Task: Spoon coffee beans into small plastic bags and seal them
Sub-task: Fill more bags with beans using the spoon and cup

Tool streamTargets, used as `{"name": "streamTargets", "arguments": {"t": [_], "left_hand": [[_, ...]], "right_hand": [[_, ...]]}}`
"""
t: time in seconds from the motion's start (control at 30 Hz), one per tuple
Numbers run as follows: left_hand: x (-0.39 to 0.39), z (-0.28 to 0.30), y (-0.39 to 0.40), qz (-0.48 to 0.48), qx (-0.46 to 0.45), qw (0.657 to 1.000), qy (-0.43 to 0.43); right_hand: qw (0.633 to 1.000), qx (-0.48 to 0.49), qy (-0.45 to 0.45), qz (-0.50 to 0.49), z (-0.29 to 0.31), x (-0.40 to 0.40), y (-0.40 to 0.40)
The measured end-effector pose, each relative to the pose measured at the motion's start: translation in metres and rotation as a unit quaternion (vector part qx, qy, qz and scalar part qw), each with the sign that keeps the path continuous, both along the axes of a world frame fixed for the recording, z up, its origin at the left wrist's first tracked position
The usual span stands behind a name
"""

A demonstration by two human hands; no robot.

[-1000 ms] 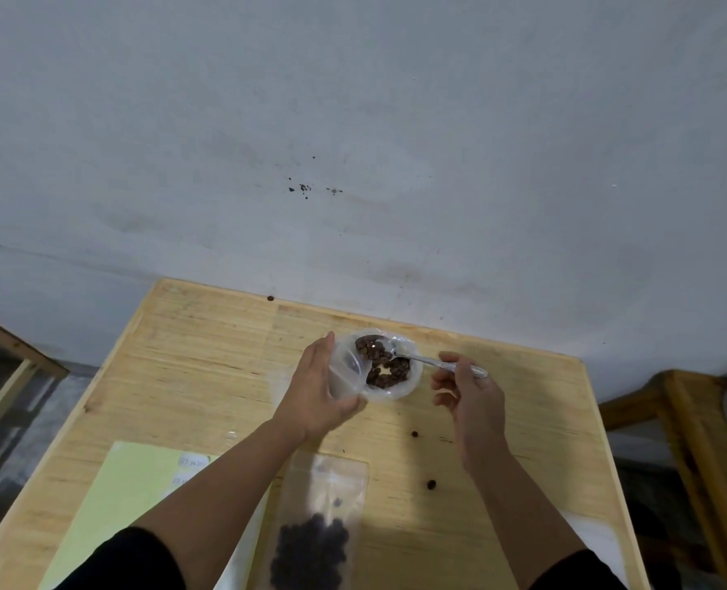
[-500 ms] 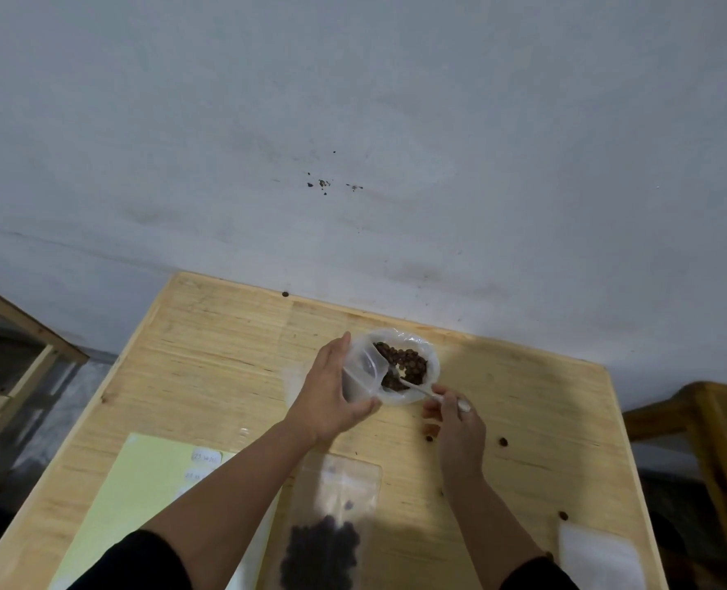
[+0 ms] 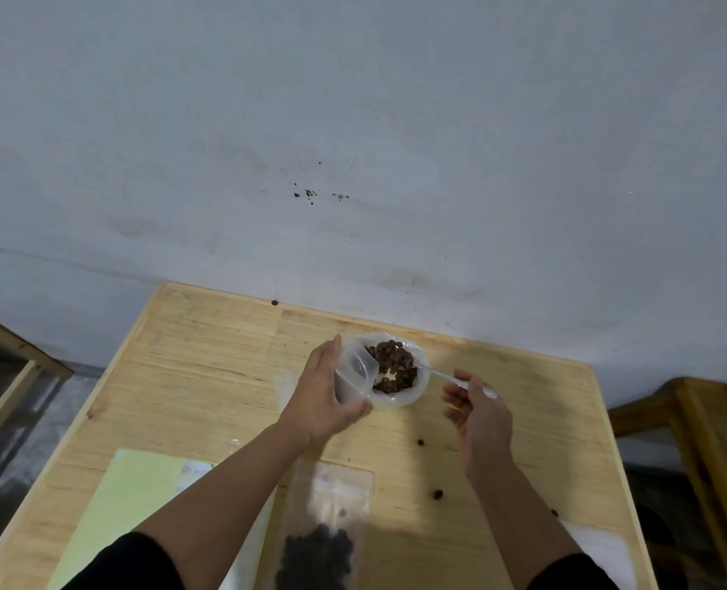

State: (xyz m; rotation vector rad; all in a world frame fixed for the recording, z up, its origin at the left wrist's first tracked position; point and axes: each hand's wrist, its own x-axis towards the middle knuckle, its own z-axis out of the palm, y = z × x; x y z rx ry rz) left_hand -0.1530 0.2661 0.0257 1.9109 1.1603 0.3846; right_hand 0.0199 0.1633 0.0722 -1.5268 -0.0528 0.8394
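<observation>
My left hand [image 3: 325, 396] grips a small clear plastic bag [image 3: 353, 376] held open beside a white bowl [image 3: 419, 391] of brown coffee beans [image 3: 393, 366]. My right hand [image 3: 478, 413] pinches the handle of a clear plastic spoon [image 3: 442, 375], whose tip dips into the beans at the bowl's right side. A filled clear bag [image 3: 329, 525] with dark beans in its lower part lies flat on the wooden table [image 3: 208, 376] near me, between my forearms.
Loose beans [image 3: 437, 494] lie scattered on the table to the right. A pale green sheet [image 3: 132, 496] with a small label sits at the near left. A white item [image 3: 600, 547] lies at the near right edge. A grey wall rises behind the table.
My right hand has swung out to the right and raised the spoon handle, with the tip still in the beans. The left hand keeps holding the bag by the bowl.
</observation>
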Motion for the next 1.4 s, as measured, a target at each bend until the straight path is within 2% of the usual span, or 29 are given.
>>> {"name": "streamTargets", "arguments": {"t": [0.1,0.2,0.33,0.43,0.5,0.6,0.7,0.77,0.87,0.97,1.17,1.3,1.4], "left_hand": [[0.002,0.001,-0.001,0.0,-0.005,1.0,-0.004],[0.005,0.002,0.0,0.0,0.001,1.0,-0.006],[0.009,0.005,0.0,0.004,0.019,1.0,-0.009],[0.009,0.006,0.0,0.006,0.028,1.0,-0.014],[0.009,0.006,0.0,0.006,0.03,0.999,-0.015],[0.009,0.006,-0.002,0.01,0.033,0.999,-0.015],[0.009,0.007,-0.005,0.021,0.042,0.999,-0.016],[0.008,0.007,-0.007,0.029,0.052,0.998,-0.018],[0.006,0.007,-0.012,0.039,0.068,0.997,-0.014],[0.004,0.007,-0.02,0.045,0.079,0.996,-0.013],[-0.001,0.008,-0.038,0.059,0.089,0.994,-0.013],[0.001,0.006,-0.048,0.067,0.093,0.993,-0.003],[0.004,0.007,-0.055,0.07,0.09,0.993,-0.004]], "right_hand": [[0.999,0.034,-0.023,0.022,0.016,-0.002,0.0],[0.987,0.041,-0.118,0.102,0.029,-0.011,-0.004],[0.934,0.021,-0.296,0.199,0.032,-0.021,-0.012],[0.898,0.002,-0.394,0.195,0.024,-0.021,-0.02],[0.887,-0.03,-0.424,0.181,0.019,-0.018,-0.027],[0.907,-0.094,-0.377,0.163,0.014,-0.014,-0.039],[0.965,-0.081,-0.234,0.087,0.006,-0.007,-0.052],[0.982,-0.082,-0.167,0.024,-0.004,-0.003,-0.058],[0.986,-0.116,-0.113,-0.046,-0.025,0.0,-0.063],[0.981,-0.144,-0.097,-0.085,-0.04,0.001,-0.058],[0.979,-0.11,-0.055,-0.164,-0.047,0.01,-0.051],[0.974,-0.147,-0.05,-0.165,-0.056,0.019,-0.061],[0.971,-0.183,-0.081,-0.128,-0.059,0.023,-0.061]]}}
